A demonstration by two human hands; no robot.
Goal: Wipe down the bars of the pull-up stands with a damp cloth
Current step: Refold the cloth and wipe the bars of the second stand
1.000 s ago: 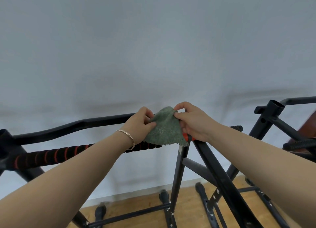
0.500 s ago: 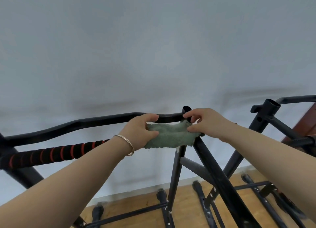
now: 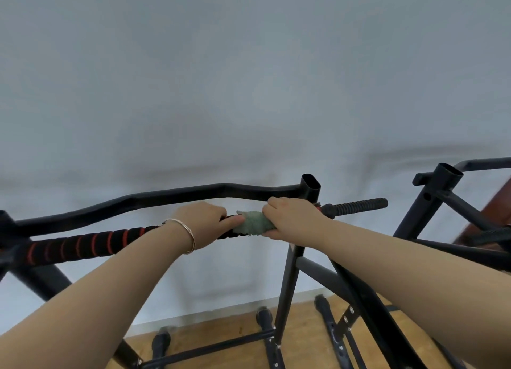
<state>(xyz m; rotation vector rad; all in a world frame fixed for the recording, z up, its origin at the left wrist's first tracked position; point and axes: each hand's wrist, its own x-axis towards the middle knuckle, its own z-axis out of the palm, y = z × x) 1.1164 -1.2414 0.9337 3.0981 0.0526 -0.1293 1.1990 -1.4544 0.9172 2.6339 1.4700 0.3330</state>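
Just below and right of frame centre: green cloth [image 3: 253,224], bunched round the padded bar [image 3: 83,244], black foam with red rings, slanting up from the lower left. Right grip [image 3: 293,219] curled over the cloth from above, fingers wrapped round it, clamping it to the bar. Left grip [image 3: 204,224] immediately left of the cloth, curled round the same bar, thumb tip touching the cloth's left edge. Thin bracelet [image 3: 184,231] on the left wrist. Behind both, higher in frame, bent top bar [image 3: 154,198] ending at an open-topped upright post [image 3: 309,187] just behind the right grip. Right of the post, short ribbed handle [image 3: 356,205] pointing toward the right edge. At far right, second stand [image 3: 431,200]. Along the bottom, wooden floor [image 3: 226,332].
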